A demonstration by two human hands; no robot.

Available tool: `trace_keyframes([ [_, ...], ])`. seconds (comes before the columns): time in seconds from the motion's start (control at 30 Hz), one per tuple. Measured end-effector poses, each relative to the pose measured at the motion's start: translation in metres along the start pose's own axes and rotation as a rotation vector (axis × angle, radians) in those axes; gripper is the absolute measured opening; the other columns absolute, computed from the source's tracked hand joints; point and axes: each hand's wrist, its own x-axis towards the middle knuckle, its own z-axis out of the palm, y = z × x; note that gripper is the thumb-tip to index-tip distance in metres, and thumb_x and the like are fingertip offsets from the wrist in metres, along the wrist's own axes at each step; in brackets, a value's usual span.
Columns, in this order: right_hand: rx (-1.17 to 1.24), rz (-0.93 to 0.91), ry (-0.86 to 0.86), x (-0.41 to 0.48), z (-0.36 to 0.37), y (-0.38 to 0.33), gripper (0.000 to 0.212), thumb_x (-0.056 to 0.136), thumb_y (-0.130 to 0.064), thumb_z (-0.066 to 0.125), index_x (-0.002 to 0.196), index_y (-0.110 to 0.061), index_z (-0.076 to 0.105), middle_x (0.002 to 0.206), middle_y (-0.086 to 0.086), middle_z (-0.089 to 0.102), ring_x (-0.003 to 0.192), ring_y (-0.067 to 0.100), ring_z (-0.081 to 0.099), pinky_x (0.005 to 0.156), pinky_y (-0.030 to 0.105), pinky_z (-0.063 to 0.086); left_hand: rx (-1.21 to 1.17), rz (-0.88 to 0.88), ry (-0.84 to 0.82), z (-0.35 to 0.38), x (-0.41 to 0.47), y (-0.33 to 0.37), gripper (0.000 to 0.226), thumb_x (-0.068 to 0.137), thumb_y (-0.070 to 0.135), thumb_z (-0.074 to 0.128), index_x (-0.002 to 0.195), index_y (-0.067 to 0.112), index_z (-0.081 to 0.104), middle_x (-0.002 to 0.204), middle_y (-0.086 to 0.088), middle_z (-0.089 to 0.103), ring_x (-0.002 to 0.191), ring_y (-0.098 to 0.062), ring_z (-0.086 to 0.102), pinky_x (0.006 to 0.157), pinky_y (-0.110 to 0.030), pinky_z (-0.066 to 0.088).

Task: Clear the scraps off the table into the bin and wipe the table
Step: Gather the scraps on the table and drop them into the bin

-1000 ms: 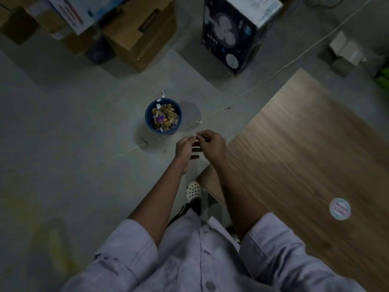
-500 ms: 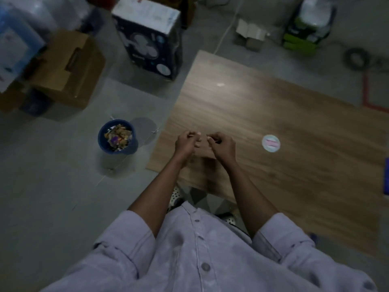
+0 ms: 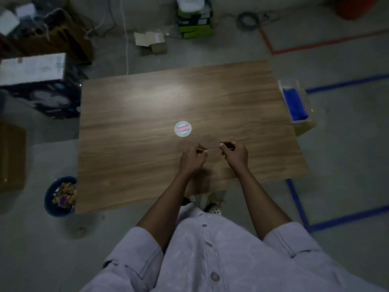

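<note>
Now we lean over one table (image 3: 126, 144).
Our left hand (image 3: 191, 161) and right hand (image 3: 234, 155) curl their fingers, nothing visibly pinched; one sticker (image 3: 183, 128), one bin (image 3: 49, 205), one blue cloth (image 3: 294, 104).

Table (image 3: 136, 127), bin (image 3: 48, 205), cloth (image 3: 294, 103)
Wood-grain top; blue bin of scraps (image 3: 65, 193) on floor, near-left corner; blue cloth off right edge

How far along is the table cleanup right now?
Scraps look done: the bin holds them and the table shows only a round sticker. The left hand and right hand hover curled over it; any tiny scrap pinched is unclear. Wiping remains: the blue cloth sits untouched beside the table.
</note>
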Motion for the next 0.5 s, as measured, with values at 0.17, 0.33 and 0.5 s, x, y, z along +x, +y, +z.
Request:
trace_keyframes([
  [0.17, 0.022, 0.039, 0.108, 0.03, -0.045, 0.001, 0.01, 0.091, -0.021, 0.075, 0.1, -0.022, 0.079, 0.084, 0.001, 0.075, 0.083, 0.02, 0.073, 0.08, 0.039, 0.059, 0.172, 0.262, -0.127, 0.043, 0.032, 0.052, 0.031, 0.088, 0.029, 0.06, 0.112, 0.013, 0.071, 0.114, -0.008, 0.073, 0.112, -0.03, 0.06, 0.096, -0.039, 0.047],
  [0.33, 0.097, 0.065, 0.23, 0.051, -0.087, 0.003, 0.013, 0.092, -0.017, 0.074, 0.105, -0.018, 0.078, 0.093, 0.0, 0.077, 0.088, 0.017, 0.073, 0.081, 0.03, 0.058, 0.372, 0.448, -0.18, 0.069, 0.068, 0.087, 0.057, 0.084, 0.043, 0.051, 0.133, 0.016, 0.063, 0.136, -0.011, 0.063, 0.13, -0.036, 0.048, 0.103, -0.044, 0.037],
  [0.5, 0.149, 0.137, 0.246, 0.079, -0.129, 0.012, 0.019, 0.094, -0.023, 0.073, 0.113, -0.022, 0.075, 0.106, -0.004, 0.073, 0.096, 0.01, 0.067, 0.079, 0.027, 0.056, 0.621, 0.491, -0.261, 0.109, 0.098, 0.114, 0.071, 0.1, 0.05, 0.052, 0.161, 0.026, 0.027, 0.171, -0.008, 0.014, 0.157, -0.036, 0.007, 0.123, -0.053, 0.01],
])
